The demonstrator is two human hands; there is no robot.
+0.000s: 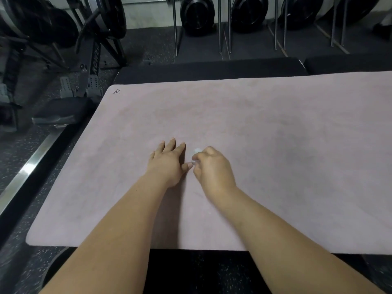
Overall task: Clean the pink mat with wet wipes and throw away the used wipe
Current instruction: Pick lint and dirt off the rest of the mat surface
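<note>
Pink mat [265,115] lies flat, spread across most of the view, w/ its near edge at the bottom and its far-left corner carrying a small dark logo mark [116,91]. It sits on black padding [212,67] that shows past its far edge and again under its near edge. The surface looks blotchy, w/ a darker patch right of centre.

Both forearms are bare and reach fwd from the bottom of the view, converging near the mat's middle.

Left hand [167,162]: palm down, flat on the mat, fingers straight and close together pointing away from the person, thumb out to the right side, its tip just beside the other hand. Holds nothing.

Right hand [212,168]: knuckles up, fingers curled under, wrist bent a little inward. It pinches a small white wet wipe [196,152] at the fingertips, bunched up and mostly hidden by the fingers; only a pale bit shows. The wipe is down at the mat surface, btw the two hands, just right of the left index finger. Can't tell how much of it touches the mat.

Around: dark speckled floor [27,149] on the left, a shiny metal rail [27,172] running diagonally beside the mat's left edge, a rowing machine [93,49] at upper left, more black gym machines [197,15] stood up along the far wall.
</note>
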